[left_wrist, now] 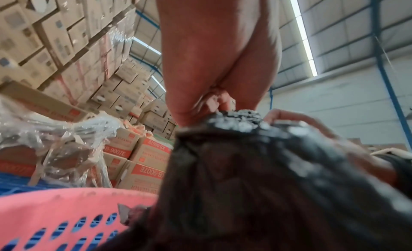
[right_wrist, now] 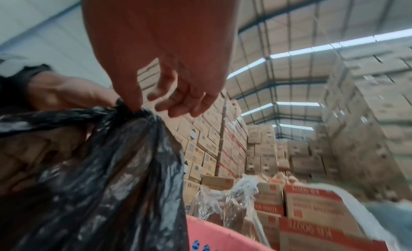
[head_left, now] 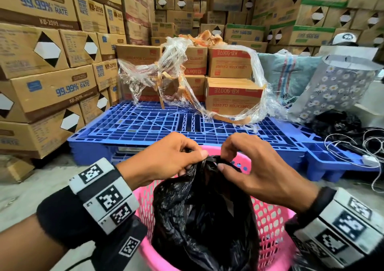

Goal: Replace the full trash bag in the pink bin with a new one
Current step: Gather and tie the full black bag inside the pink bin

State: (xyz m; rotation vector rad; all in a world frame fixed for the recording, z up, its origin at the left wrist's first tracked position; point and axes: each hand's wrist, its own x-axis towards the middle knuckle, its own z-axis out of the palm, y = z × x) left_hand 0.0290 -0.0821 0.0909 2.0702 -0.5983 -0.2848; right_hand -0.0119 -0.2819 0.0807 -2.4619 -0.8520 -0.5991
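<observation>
Both the left hand [head_left: 164,158] and right hand [head_left: 255,166] pinch the gathered neck of the crinkled black plastic trash bag [head_left: 203,214], which hangs below their fingertips, seemingly inside the perforated pink plastic bin [head_left: 270,225].

Both forearms reached forward, each wrist strapped with a marker-covered band. The left hand [head_left: 164,158] had its fingers curled, thumb and forefinger pinched tight at its own tip. Just beside it, nearly touching, the right hand [head_left: 257,164] pinched with thumb and forefinger too, its other 3 fingers hanging loosely curled.
</observation>
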